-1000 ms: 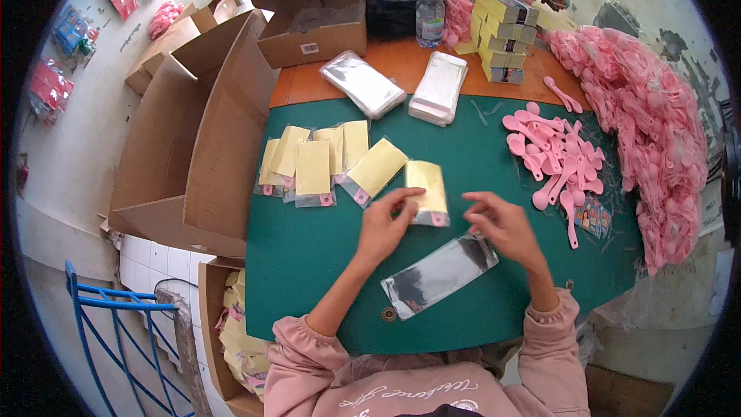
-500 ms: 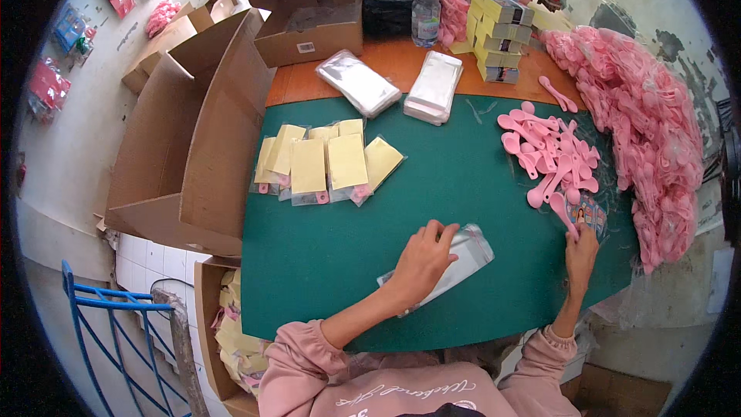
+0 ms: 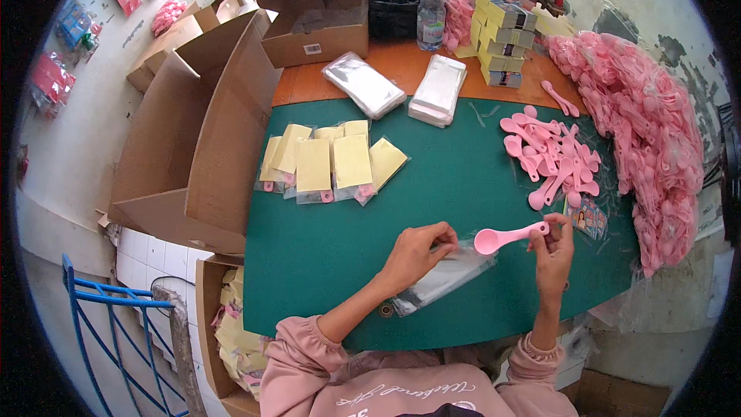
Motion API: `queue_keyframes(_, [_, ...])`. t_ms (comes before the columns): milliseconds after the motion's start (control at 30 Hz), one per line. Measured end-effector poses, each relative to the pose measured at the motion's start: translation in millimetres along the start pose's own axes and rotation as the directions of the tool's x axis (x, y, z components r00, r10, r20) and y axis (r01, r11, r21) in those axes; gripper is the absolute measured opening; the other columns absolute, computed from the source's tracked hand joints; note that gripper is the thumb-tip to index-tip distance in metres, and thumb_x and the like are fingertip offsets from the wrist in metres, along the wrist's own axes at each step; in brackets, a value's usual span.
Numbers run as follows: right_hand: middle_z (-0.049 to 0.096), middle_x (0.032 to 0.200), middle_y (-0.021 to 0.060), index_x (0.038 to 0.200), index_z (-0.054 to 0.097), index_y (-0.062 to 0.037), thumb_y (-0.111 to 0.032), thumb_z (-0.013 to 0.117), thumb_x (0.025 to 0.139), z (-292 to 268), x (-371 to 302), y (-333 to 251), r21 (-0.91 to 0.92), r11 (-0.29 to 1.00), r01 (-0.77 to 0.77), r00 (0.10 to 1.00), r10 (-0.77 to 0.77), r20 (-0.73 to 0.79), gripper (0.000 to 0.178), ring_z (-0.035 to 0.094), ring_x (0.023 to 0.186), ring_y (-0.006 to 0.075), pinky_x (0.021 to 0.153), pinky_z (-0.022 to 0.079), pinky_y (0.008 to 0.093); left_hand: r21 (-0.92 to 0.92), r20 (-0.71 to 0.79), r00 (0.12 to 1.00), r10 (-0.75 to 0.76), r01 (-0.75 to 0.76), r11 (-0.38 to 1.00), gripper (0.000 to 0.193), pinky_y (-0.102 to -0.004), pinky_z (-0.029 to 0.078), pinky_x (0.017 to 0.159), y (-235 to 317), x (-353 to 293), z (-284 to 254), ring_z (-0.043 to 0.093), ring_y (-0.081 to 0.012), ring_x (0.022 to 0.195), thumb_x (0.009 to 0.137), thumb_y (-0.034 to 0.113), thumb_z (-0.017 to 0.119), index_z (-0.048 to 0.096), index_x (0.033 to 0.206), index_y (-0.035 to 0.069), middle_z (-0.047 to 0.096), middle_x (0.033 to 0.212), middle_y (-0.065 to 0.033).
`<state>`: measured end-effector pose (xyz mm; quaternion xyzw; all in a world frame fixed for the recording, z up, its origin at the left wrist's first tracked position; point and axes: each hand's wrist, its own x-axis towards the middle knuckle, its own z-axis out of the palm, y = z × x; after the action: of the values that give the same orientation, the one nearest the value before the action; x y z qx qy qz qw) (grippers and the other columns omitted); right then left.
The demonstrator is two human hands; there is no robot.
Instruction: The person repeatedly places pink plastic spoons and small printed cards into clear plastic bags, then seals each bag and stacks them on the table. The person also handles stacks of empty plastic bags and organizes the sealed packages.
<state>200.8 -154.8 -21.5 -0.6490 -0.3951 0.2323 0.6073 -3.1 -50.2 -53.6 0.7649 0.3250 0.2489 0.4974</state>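
A pink measuring spoon (image 3: 505, 238) is pinched by its handle end in my right hand (image 3: 553, 251), its bowl pointing left. My left hand (image 3: 419, 256) has thumb and fingers closed at the edge of a clear plastic bag (image 3: 448, 282) lying on the green mat (image 3: 332, 262). The spoon's bowl hangs just beyond my left fingertips, above the bag's upper end. To the right lies a heap of pink spoons (image 3: 552, 154), with a colourful printed card (image 3: 588, 218) beside its near edge. Filled bags with yellow cards (image 3: 312, 166) lie at the left.
Two stacks of clear bags (image 3: 438, 89) sit at the back, before a water bottle (image 3: 431, 11) and stacked card bundles (image 3: 502, 38). A large pile of wrapped pink spoons (image 3: 648, 131) lines the right. Cardboard boxes (image 3: 228, 131) stand left, with a blue metal rack (image 3: 116, 301) below.
My right hand has brought the spoon left from beside the heap, to near my left hand. My left hand has shifted slightly on the bag, whose upper end looks less flat.
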Motion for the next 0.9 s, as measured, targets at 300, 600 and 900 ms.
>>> queue_keyframes(300, [0.058, 0.077, 0.0107, 0.098, 0.048, -0.0006, -0.007, 0.058, 0.081, 9, -3, -5, -0.441, 0.895, 0.075, 0.997, -0.069, 0.03, 0.021, 0.058, 0.068, 0.0155, 0.061, 0.045, 0.0281, 0.154, -0.143, 0.948, 0.286, -0.264, 0.952, 0.019, -0.0305, 0.049, 0.069, -7, 2, -19, 0.062, -0.0245, 0.073, 0.08, 0.008, 0.058, 0.065, 0.098, 0.007, 0.063, 0.088, -0.0098])
queue_keyframes(600, [0.058, 0.075, 0.0092, 0.098, 0.046, 0.0005, -0.004, 0.057, 0.082, 21, 5, -16, -0.338, 0.93, 0.144, 0.989, -0.143, 0.029, 0.02, 0.057, 0.067, 0.0117, 0.06, 0.046, 0.0251, -0.503, -0.036, 0.991, -0.127, 0.092, 0.86, 0.017, -0.0254, 0.049, 0.067, -8, 3, -22, 0.063, -0.013, 0.083, 0.083, 0.005, 0.055, 0.056, 0.099, -0.002, 0.065, 0.09, -0.01])
queue_keyframes(900, [0.058, 0.076, 0.0073, 0.098, 0.045, -0.0004, -0.006, 0.058, 0.083, 43, 5, -30, -0.198, 0.939, 0.279, 0.96, -0.277, 0.042, 0.02, 0.055, 0.066, 0.0093, 0.057, 0.045, 0.0223, -0.491, 0.147, 0.968, -0.203, 0.249, 0.835, 0.028, -0.0207, 0.047, 0.067, -5, 2, -23, 0.061, -0.0089, 0.075, 0.08, 0.011, 0.062, 0.055, 0.104, -0.002, 0.066, 0.086, -0.0097])
